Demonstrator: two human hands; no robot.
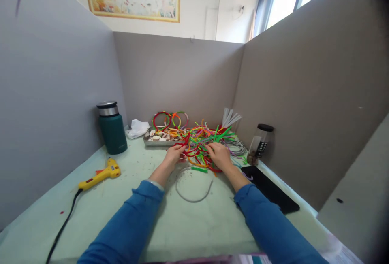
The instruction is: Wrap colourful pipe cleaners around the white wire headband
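A tangled heap of red, green, orange and yellow pipe cleaners (199,150) lies between my two hands. At its left side my left hand (174,156) is closed on red pipe cleaners (184,141). My right hand (219,155) reaches into the right side of the heap with its fingers bent together; what lies between them is hidden. Just in front of the heap rests a thin grey headband (194,201), with a short piece of green pipe cleaner (199,169) at its upper end.
A metal tray (161,143) of shells stands behind my left hand, with wrapped headbands (162,120) above it. Left are a yellow glue gun (100,176) and a green bottle (112,132). Right are a black flat slab (270,189) and a clear bottle (261,144). Partitions (179,75) surround the table.
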